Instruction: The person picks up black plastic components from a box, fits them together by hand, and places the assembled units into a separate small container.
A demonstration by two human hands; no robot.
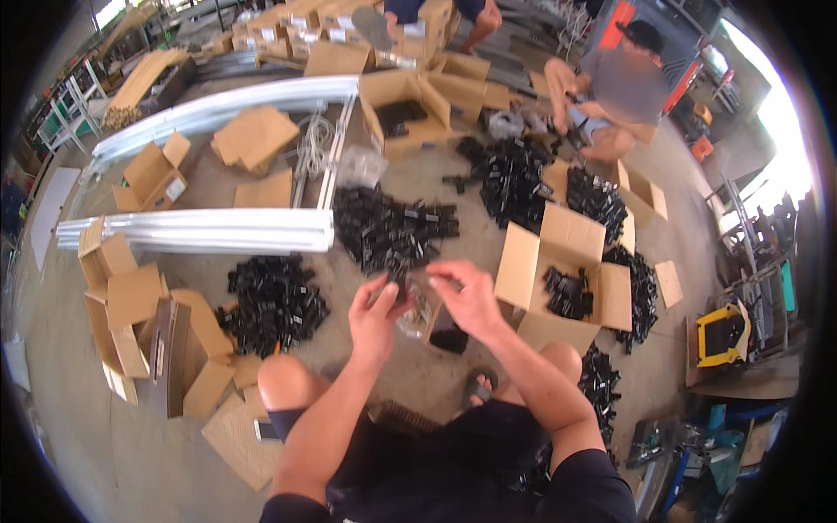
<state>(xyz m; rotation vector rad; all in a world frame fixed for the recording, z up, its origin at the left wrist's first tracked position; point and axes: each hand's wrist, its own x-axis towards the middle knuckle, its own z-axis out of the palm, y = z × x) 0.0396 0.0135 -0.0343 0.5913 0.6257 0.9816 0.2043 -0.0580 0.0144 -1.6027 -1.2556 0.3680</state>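
Observation:
My left hand (375,315) is closed around a small black plastic part (398,281), held upright in front of my knees. Just to its right, the thumb and fingers of my right hand (468,301) come together in a pinch; what they hold, if anything, is too small to make out. Beneath the hands lies a clear plastic bag (413,321), beside a small open box holding black pieces (449,340). Beyond my hands spreads a heap of similar black parts (392,228). An open cardboard box (571,231) with some black parts inside stands to the right of my right hand.
More black heaps lie at the left (275,303) and far right (514,179). White metal profiles (196,230) rest at the left, near empty cartons (132,296). A phone (266,429) lies on cardboard by my left leg. A co-worker (623,87) sits at the far right.

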